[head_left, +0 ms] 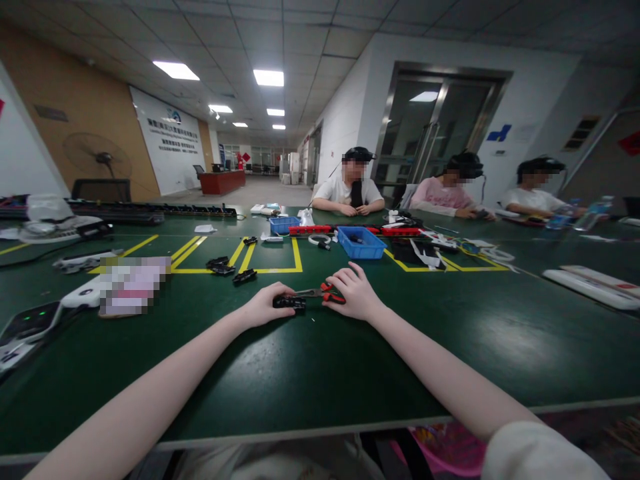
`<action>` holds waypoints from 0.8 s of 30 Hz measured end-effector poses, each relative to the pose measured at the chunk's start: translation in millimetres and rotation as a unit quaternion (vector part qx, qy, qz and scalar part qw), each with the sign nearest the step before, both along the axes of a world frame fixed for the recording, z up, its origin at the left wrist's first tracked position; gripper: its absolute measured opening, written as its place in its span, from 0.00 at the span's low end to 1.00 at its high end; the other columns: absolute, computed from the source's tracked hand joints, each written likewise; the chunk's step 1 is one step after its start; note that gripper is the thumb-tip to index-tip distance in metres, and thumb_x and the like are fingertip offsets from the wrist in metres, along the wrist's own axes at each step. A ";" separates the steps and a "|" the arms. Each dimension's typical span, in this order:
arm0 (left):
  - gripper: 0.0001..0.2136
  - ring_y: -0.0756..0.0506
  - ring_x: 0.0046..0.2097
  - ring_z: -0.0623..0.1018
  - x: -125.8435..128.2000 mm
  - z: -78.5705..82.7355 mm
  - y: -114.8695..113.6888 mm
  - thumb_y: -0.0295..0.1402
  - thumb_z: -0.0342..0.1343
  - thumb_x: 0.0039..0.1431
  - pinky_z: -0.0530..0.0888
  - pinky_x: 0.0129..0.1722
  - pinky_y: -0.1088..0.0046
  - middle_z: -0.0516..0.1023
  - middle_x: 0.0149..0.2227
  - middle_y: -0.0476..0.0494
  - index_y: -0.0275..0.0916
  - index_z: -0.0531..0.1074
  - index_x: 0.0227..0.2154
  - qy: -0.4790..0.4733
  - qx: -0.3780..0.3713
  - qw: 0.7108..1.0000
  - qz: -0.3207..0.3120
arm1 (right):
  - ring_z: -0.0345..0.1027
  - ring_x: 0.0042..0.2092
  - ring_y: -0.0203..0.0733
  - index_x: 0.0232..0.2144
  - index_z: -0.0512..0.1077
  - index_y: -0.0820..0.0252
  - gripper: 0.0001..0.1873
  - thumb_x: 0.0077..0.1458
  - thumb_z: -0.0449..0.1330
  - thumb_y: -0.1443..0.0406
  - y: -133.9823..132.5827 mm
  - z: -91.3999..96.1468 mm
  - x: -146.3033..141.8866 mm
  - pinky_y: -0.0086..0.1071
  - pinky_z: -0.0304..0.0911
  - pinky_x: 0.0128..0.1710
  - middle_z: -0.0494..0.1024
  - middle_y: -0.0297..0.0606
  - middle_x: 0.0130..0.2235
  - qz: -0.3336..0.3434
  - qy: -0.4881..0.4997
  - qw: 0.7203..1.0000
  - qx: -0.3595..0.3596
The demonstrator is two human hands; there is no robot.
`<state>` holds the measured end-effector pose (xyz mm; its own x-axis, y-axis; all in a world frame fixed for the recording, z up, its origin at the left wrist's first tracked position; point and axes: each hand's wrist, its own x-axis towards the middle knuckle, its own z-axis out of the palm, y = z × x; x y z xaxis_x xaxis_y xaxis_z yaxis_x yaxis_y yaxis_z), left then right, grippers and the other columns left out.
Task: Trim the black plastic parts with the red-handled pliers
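Note:
My left hand (267,304) is closed on a small black plastic part (297,304), holding it low over the green table; the fingers cover its left end. In my right hand (357,293) is a pair of pliers (334,299) with red and black handles. Their metal jaws point left and reach the upper side of the black part, near my left fingertips. Whether the jaws grip the part I cannot tell. Similar black parts (245,277) lie beyond my left hand, inside and around yellow tape outlines.
A blue basket (361,248) with dark items stands ahead, and a smaller blue basket (284,225) is farther back. A blurred phone-like object (133,288) and white devices (83,293) lie left. Cables and several people (350,190) are across the table. White bars (590,288) lie right.

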<state>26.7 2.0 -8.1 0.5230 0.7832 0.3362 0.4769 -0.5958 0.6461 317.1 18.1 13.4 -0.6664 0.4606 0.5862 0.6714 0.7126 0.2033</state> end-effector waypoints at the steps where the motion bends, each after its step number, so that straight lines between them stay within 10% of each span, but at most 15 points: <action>1: 0.18 0.42 0.46 0.76 0.2 0.3 -0.2 0.39 0.63 0.54 0.72 0.49 0.63 0.75 0.44 0.43 0.39 0.74 0.46 0.004 0.004 1.000 0.000 | 0.66 0.48 0.53 0.47 0.71 0.57 0.24 0.54 0.61 0.50 0.0 -0.2 -0.3 0.56 0.48 0.60 0.76 0.44 0.42 0.000 0.000 1.000 0.000; 24: 0.17 0.43 0.42 0.76 -1.6 -3.0 3.2 0.42 0.64 0.51 0.72 0.44 0.65 0.76 0.40 0.45 0.39 0.74 0.41 0.010 -0.026 0.999 0.016 | 0.68 0.43 0.49 0.47 0.70 0.59 0.25 0.53 0.62 0.50 -9.1 0.3 -8.2 0.40 0.63 0.41 0.74 0.46 0.45 -0.010 0.017 0.998 -0.057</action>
<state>25.0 5.2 -11.1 0.5029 0.8161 0.2847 0.5080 -0.5455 0.6666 308.9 9.1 13.7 -0.6366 0.5390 0.5515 0.6913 0.7159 0.0983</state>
